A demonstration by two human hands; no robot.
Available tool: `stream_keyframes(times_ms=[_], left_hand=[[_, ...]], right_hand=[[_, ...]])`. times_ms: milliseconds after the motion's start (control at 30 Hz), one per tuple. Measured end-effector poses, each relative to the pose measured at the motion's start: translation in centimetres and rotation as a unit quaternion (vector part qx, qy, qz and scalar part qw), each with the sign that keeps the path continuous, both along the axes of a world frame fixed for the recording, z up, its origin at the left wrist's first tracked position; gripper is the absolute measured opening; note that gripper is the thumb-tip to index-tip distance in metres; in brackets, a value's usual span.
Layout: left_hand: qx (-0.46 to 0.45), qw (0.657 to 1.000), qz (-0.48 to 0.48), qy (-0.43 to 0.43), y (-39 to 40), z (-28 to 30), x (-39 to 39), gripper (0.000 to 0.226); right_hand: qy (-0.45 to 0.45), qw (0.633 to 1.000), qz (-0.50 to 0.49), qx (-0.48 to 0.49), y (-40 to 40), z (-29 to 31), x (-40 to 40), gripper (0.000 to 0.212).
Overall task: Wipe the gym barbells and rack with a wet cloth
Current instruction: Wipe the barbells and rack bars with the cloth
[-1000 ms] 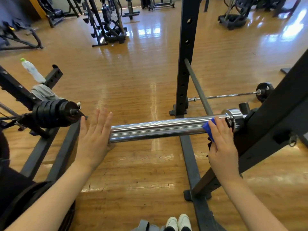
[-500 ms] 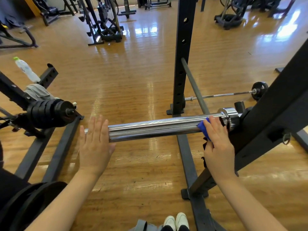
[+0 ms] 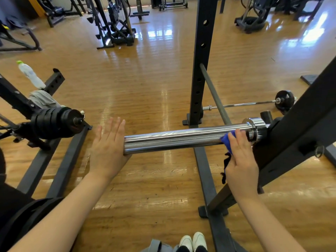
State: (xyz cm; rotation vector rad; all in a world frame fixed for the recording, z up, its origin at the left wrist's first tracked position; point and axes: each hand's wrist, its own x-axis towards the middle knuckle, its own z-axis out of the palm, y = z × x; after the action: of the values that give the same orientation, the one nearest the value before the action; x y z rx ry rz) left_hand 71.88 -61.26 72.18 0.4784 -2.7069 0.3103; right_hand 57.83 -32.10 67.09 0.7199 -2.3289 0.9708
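Where the frame begins on the left, a clear water bottle (image 3: 30, 74) with a green cap lies against a black rack arm (image 3: 12, 99), with a grey towel (image 3: 43, 100) bunched just below it, and a stack of black weight plates (image 3: 54, 122) sits on a bar end beside them. Just right of the plates, the left hand (image 3: 107, 150) is flat with its fingers straight and close together, its palm pressed against the free end of the chrome barbell sleeve (image 3: 181, 140). The sleeve runs level to the right, where its collar (image 3: 254, 129) meets the slanted black rack beam (image 3: 300, 128). Behind the sleeve stands a black upright post (image 3: 201, 60) with a row of holes, and a grey safety bar (image 3: 214, 95) slopes down from it. Next to the collar, the right hand (image 3: 240, 160) lies over the sleeve with its fingers laid forward and a little curved, pressing a blue cloth (image 3: 227, 140) against the metal; a dark part of the cloth hangs below the hand. Farther back on the wooden floor (image 3: 145, 79) lies a thin barbell (image 3: 245, 104) with a small black plate (image 3: 284, 100) at its right end. White shoes (image 3: 192, 241) show at the bottom edge
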Motion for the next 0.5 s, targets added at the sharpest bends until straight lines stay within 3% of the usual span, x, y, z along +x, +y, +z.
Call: stream_keyframes(times_ms=[300,500], left_hand=[[0.01,1.0,-0.005,-0.008,0.3,0.3,0.0,0.09],[0.004,1.0,-0.019,-0.003,-0.2,0.3,0.0,0.086]], right_hand=[[-0.01,1.0,-0.016,-0.023,-1.9,2.4,-1.8,0.054],[-0.019,1.0,-0.012,-0.014,0.5,-0.5,-0.1,0.052]])
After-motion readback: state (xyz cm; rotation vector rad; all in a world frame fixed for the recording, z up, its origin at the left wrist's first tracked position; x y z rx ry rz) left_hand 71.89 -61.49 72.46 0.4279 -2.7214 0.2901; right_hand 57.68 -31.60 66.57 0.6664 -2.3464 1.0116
